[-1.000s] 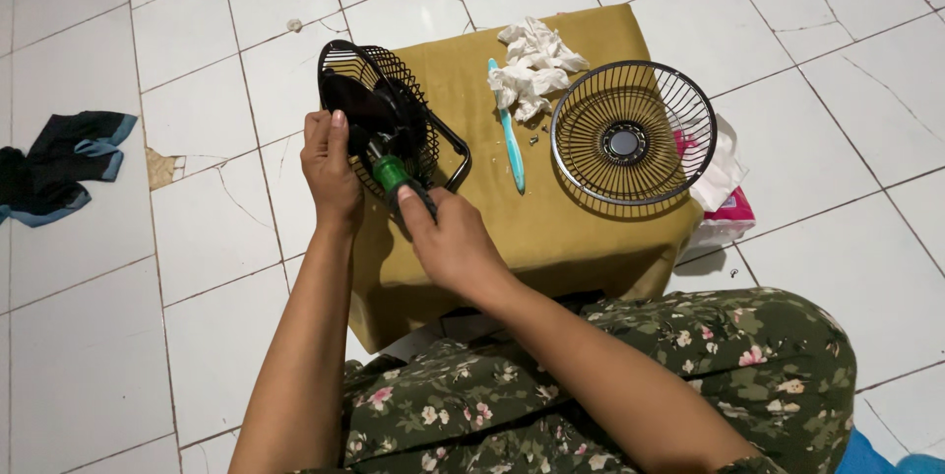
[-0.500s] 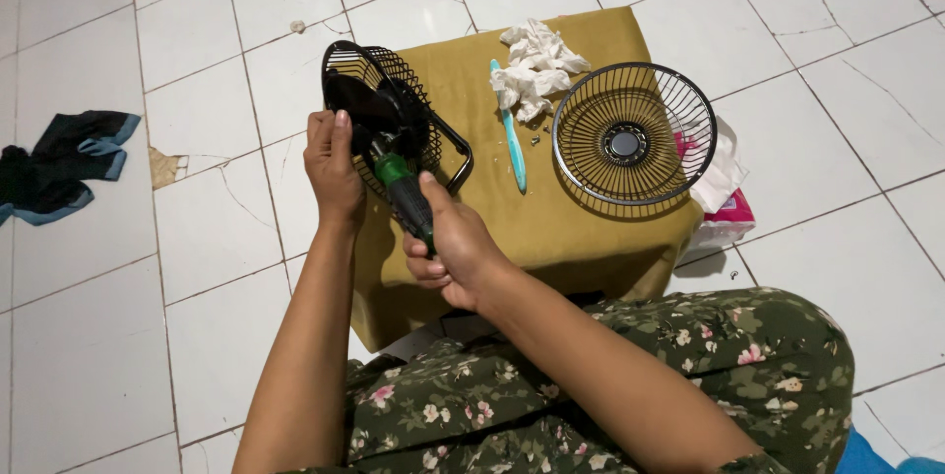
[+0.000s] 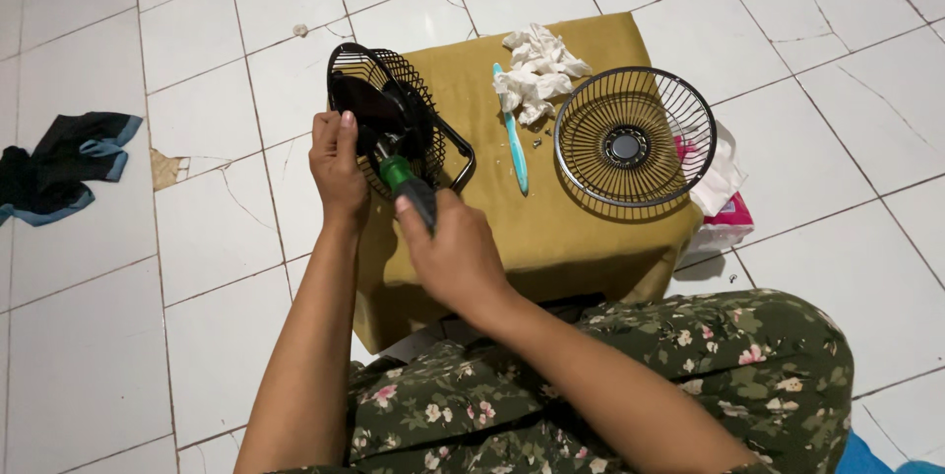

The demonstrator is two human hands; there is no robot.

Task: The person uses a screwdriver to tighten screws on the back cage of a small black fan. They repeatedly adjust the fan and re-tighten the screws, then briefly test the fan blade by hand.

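Right hand (image 3: 455, 255), closed on the screwdriver (image 3: 406, 185), had drawn back slightly along the shaft, tip staying in the fan (image 3: 386, 118) gripped by left hand (image 3: 338, 171).

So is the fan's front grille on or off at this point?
Off. The front grille lies flat on the yellow stool, apart from the fan body that the left hand steadies.

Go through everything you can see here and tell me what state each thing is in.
Fan: front cover off, tilted on the stool, steadied by left hand.
Screwdriver: gripped in right hand, tip at the fan.
Front grille: detached, lying flat.
Toothbrush: lying flat.
Tissue: crumpled.
Stool: upright.
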